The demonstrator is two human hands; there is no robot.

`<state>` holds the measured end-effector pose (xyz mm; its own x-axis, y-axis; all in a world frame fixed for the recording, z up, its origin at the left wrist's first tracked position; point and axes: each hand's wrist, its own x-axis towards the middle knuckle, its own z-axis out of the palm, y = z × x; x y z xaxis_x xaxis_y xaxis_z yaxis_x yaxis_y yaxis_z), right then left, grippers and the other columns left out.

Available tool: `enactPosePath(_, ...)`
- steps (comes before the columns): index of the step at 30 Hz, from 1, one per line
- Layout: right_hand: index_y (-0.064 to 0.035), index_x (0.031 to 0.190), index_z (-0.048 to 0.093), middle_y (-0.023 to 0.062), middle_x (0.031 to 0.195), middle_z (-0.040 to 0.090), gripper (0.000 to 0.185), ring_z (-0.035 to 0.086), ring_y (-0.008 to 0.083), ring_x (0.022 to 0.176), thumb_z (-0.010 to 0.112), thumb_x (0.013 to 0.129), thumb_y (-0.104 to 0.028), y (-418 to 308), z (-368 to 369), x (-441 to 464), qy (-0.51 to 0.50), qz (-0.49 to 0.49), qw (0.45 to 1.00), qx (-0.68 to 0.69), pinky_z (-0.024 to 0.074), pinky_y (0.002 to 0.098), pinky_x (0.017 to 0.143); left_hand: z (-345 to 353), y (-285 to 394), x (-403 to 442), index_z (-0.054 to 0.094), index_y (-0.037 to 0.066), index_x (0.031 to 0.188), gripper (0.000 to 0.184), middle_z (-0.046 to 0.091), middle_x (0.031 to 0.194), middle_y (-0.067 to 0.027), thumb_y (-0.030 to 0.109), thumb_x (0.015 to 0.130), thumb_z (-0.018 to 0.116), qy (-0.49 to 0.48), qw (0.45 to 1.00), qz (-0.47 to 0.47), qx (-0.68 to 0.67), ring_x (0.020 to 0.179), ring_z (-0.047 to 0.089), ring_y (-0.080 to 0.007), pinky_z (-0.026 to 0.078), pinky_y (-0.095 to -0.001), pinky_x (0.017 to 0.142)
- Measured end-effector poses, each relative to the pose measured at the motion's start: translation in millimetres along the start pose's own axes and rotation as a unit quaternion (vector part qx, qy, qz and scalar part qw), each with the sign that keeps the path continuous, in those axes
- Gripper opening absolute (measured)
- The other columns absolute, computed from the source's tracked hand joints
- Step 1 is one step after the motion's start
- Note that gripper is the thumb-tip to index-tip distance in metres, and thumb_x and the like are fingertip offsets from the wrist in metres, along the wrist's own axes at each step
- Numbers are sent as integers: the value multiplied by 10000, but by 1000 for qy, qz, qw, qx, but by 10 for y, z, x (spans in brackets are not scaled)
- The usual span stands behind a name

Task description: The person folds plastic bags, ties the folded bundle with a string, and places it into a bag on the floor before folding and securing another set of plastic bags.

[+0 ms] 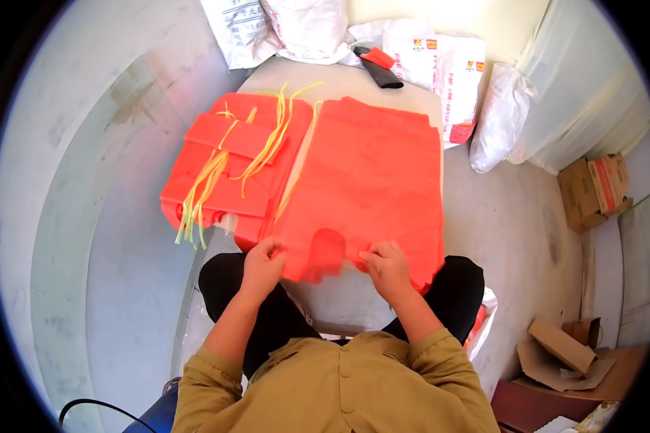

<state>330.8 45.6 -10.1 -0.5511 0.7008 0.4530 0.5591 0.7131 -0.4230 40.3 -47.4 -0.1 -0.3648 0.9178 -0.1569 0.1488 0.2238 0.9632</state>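
A wide stack of flat red bags (368,166) lies on the low table, its near edge hanging toward my lap. My left hand (265,265) pinches the near left corner of the red material. At the near edge, right of the middle, my right hand (386,265) pinches the red material too. Between the hands a small red flap (326,252) stands up, blurred. Left of the stack sits a folded red bundle (227,162) with yellow ties (209,180) on it. More yellow strands run between bundle and stack.
White printed sacks (307,29) stand behind the table (289,71), where a black and red roll (379,68) lies. A white bag (502,119) is at the right. Cardboard boxes (592,191) and opened cardboard (563,353) sit further right.
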Motion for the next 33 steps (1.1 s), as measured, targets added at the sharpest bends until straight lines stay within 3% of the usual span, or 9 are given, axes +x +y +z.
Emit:
enactPosePath(4, -104, 947, 766, 37, 902, 637, 204, 584, 281, 813, 721, 780, 5, -19, 34, -114, 10, -8, 1000, 20, 500, 386, 692, -48, 78, -101, 691, 13, 1011, 137, 574, 745, 43, 33, 898, 617, -18, 997, -36, -60, 646, 511, -42, 413, -221, 595)
enactPosePath(10, -120, 962, 754, 28, 900, 633, 218, 588, 274, 812, 739, 774, -9, 9, 141, -174, 18, -19, 999, 26, 501, 385, 694, 88, 205, 53, 669, 0, 1037, 151, 560, 742, 47, 7, 900, 604, -4, 996, 45, 74, 653, 511, -29, 409, -225, 582)
enactPosePath(13, -123, 955, 747, 31, 896, 630, 223, 588, 275, 815, 740, 766, -6, 9, 150, -173, 28, -32, 999, 30, 502, 386, 698, 373, 490, 190, 677, 22, 1061, 171, 577, 725, -4, 64, 905, 624, -33, 986, 115, 117, 651, 553, -89, 449, -266, 613)
enactPosePath(19, -105, 919, 721, 42, 886, 619, 196, 592, 280, 836, 686, 747, -19, -20, 138, -207, -10, -24, 999, 27, 502, 387, 726, 1040, 632, 658, 689, 79, 1139, 249, 671, 832, -159, 202, 932, 623, -122, 926, 191, 302, 786, 669, -315, 526, -417, 726)
enactPosePath(23, -64, 877, 695, 122, 770, 619, 70, 610, 335, 740, 667, 829, -107, -17, 125, -183, -11, 17, 996, 89, 464, 464, 642, 1317, 548, 819, 658, 53, 1199, 325, 709, 937, -177, 255, 946, 632, -156, 909, 184, 339, 918, 688, -350, 537, -446, 798)
enactPosePath(28, -90, 966, 748, 60, 892, 652, 172, 615, 286, 830, 672, 812, -97, -9, 90, -165, 11, -27, 998, 52, 488, 423, 698, 1345, 450, 842, 607, 30, 1278, 396, 699, 979, -210, 246, 947, 633, -157, 921, 137, 330, 997, 668, -374, 524, -438, 874)
enactPosePath(31, -97, 971, 753, 51, 893, 647, 187, 610, 276, 828, 677, 800, -96, -12, 103, -147, 2, -30, 998, 52, 491, 412, 703, 1255, 498, 899, 630, 64, 1270, 395, 663, 1197, -215, 262, 929, 644, -268, 865, 129, 404, 1120, 631, -393, 512, -487, 938)
enactPosePath(33, -99, 965, 753, 52, 882, 643, 186, 609, 275, 821, 680, 794, -95, -25, 108, -137, 5, -31, 998, 54, 490, 410, 698, 1250, 415, 857, 626, 49, 1278, 400, 639, 1141, -189, 187, 905, 666, -218, 873, 202, 386, 1052, 634, -382, 524, -460, 908)
